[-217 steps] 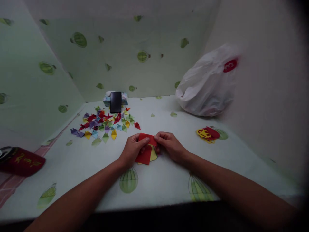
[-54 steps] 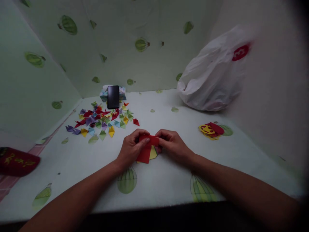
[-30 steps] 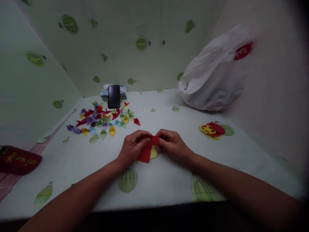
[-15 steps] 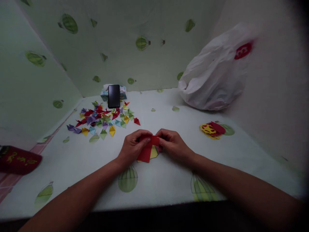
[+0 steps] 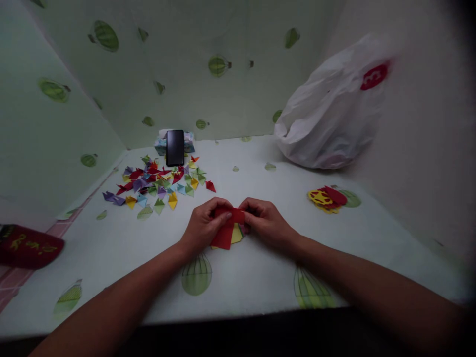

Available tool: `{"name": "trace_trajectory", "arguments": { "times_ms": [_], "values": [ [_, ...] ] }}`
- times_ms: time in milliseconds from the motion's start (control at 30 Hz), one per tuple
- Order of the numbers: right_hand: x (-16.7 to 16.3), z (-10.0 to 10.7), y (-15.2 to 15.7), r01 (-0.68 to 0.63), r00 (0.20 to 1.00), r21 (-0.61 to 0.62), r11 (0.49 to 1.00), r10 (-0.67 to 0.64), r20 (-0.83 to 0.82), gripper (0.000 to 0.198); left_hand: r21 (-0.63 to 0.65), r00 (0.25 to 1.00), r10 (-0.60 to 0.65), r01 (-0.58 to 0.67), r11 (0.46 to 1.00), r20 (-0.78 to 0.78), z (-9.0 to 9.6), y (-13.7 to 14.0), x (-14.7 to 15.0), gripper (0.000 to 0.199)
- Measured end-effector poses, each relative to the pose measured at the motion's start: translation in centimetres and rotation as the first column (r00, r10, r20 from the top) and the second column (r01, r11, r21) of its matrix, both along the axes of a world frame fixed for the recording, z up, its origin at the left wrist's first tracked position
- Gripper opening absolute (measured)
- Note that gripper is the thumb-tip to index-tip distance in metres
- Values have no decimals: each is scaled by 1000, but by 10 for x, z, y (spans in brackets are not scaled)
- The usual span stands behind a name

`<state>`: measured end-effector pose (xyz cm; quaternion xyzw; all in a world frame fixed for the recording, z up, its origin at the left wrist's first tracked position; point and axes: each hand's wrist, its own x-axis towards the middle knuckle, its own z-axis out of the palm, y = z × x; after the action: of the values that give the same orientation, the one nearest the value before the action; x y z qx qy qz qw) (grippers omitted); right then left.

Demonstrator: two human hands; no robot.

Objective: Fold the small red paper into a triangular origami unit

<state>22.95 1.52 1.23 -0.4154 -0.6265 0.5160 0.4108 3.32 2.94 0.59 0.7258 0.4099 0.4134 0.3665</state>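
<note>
A piece of red paper (image 5: 238, 215), folded into a narrow shape, is pinched between my two hands at the middle of the table. My left hand (image 5: 207, 222) grips its left part with thumb and fingers. At its right end, my right hand (image 5: 266, 218) holds it the same way. Just below lies a stack of coloured paper, with a red sheet (image 5: 223, 238) on top and a yellow sheet (image 5: 237, 234) showing beside it. The fingers hide part of the folded paper.
Many small folded paper figures (image 5: 159, 181) lie at the back left, before a phone (image 5: 175, 148) leaning on a tissue box (image 5: 189, 142). A white plastic bag (image 5: 327, 109) stands at the back right. Red and yellow cut-outs (image 5: 325, 199) lie right, a red object (image 5: 31, 247) left.
Both hands stay almost in place, still holding the red paper. The strip between them is tilted slightly differently; nothing else on the table has moved.
</note>
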Motion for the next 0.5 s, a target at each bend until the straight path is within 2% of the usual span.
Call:
{"name": "trace_trajectory", "arguments": {
  "times_ms": [267,500],
  "values": [
    [1,2,0,-13,991,124,992,-4,132,12,-21,999,13,-14,1000,-40,1,5,-4,2],
    [2,4,-1,-28,986,143,989,4,169,13,-24,1000,20,-21,999,-22,1,4,-4,6]
  ]
}}
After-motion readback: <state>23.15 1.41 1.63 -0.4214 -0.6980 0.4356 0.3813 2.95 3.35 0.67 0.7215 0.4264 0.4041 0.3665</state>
